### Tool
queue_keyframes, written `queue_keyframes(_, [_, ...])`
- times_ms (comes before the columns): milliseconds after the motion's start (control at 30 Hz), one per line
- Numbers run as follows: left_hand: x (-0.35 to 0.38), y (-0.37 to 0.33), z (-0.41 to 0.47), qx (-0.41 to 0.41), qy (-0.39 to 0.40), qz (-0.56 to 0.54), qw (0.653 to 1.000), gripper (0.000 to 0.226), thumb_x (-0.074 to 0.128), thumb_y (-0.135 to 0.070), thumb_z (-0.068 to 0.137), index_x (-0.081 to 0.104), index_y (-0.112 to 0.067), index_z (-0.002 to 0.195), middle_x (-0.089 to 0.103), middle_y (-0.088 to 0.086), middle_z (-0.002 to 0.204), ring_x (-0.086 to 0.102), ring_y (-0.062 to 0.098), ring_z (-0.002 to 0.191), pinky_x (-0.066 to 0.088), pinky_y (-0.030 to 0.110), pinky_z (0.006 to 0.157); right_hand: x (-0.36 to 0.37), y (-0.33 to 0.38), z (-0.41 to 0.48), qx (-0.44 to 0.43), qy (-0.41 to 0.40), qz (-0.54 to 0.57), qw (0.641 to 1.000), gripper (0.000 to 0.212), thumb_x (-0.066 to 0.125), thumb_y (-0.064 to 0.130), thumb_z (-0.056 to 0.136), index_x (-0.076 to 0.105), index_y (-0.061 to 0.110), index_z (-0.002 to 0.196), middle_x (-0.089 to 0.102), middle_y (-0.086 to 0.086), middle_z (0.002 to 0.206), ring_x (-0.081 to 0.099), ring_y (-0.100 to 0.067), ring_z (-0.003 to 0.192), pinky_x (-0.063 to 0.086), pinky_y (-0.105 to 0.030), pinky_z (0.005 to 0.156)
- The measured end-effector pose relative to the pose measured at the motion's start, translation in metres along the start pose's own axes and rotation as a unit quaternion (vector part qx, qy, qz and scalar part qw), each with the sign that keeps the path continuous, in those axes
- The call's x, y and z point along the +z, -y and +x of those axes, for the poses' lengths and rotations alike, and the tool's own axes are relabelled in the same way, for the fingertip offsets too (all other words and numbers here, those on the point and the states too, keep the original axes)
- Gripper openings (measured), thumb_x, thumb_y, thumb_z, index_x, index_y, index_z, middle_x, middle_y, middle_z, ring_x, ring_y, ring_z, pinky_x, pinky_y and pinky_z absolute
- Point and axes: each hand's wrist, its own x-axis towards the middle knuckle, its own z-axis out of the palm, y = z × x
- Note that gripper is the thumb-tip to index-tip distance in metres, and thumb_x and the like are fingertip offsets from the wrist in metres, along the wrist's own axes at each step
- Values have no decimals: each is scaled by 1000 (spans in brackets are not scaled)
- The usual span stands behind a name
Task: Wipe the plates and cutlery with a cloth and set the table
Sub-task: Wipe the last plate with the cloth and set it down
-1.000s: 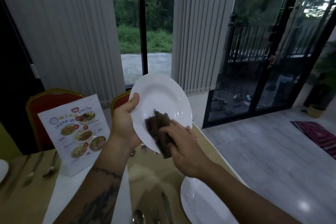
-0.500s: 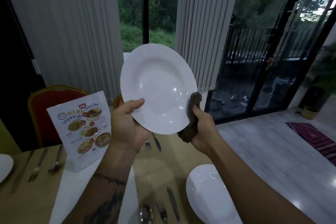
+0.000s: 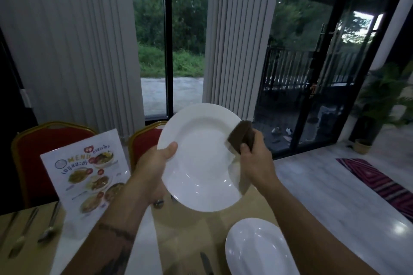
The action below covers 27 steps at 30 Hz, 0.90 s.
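Holding white plate (image 3: 201, 163) in the air above the table (image 3: 190, 241), tilted steeply, face toward the camera, top rim leaning away. Gripping its left rim with left hand (image 3: 154, 169), thumb curled over the face. Pinching folded brown cloth (image 3: 242, 135) against right rim with right hand (image 3: 254, 158), fingers curled.

win (image 3: 168, 51) w/ grey vert. blinds (image 3: 67, 51) | 2 red chairs (image 3: 51, 143) | glass door (image 3: 324, 78) | pale floor (image 3: 319, 187), striped rug (image 3: 380, 182) | potted plant (image 3: 380, 105) | dusk light
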Motion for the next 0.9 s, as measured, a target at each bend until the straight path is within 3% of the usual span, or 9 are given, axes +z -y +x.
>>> queue_keyframes(100, [18,30,-5,-10,8,-31,999,25,52,-24,100,64,-14,119,75,12,107,70,36,98,56,50,81,7,-12,-1,-2,-24,-237,971,65,44,22,100,14,21,157,29,-16,154,25,-39,144,28,-55,116])
queue_keyframes(200, [31,47,-8,-4,3,-16,1000,17,51,-26,100,66,-22,105,77,7,98,71,32,95,56,48,81,9,-27,-6,-3,-25,-278,960,77,45,21,95,3,23,160,10,-13,165,-2,-37,153,9,-57,122])
queue_keyframes(300, [37,54,-3,-2,-18,3,1000,17,51,-30,100,65,-25,108,77,5,99,70,33,97,56,50,85,14,-41,-6,-41,-24,-292,955,84,44,23,86,4,24,160,5,-12,167,-9,-36,153,1,-59,122])
queue_keyframes(400, [41,61,9,-1,-48,33,998,17,53,-34,99,63,-26,111,74,7,106,68,32,98,56,49,85,28,-54,-3,-79,-9,-291,953,88,55,19,85,10,29,159,8,-9,168,-4,-34,154,0,-60,123])
queue_keyframes(500, [46,70,26,-9,-75,42,996,19,55,-36,98,57,-21,109,70,6,103,65,31,95,54,47,84,42,-69,0,-136,29,-276,951,79,51,22,87,18,34,157,19,-6,166,7,-28,155,3,-57,124])
queue_keyframes(600, [51,81,52,-12,-134,64,989,26,55,-36,97,56,-14,111,65,8,98,61,29,90,49,43,84,48,-82,6,-211,167,-217,938,68,53,39,87,32,38,152,30,5,162,22,-18,150,15,-50,125])
queue_keyframes(700, [55,100,82,-33,-190,55,980,38,52,-37,99,62,-6,118,64,16,108,59,37,97,49,51,93,41,-114,19,-235,289,-167,913,54,67,35,85,54,34,138,46,11,151,37,-10,141,20,-31,123])
queue_keyframes(800, [60,128,106,-75,-205,41,975,21,49,-28,100,61,-15,91,60,9,86,55,27,77,48,40,72,30,-148,47,-199,281,-188,920,33,65,36,91,66,33,124,60,12,135,50,-8,128,32,-31,119])
queue_keyframes(900, [74,167,124,-129,-166,22,977,17,55,-23,97,64,-13,107,68,14,95,62,32,87,52,41,75,31,-171,78,-104,208,-252,939,42,62,40,94,58,28,134,54,10,140,44,-12,134,23,-33,122])
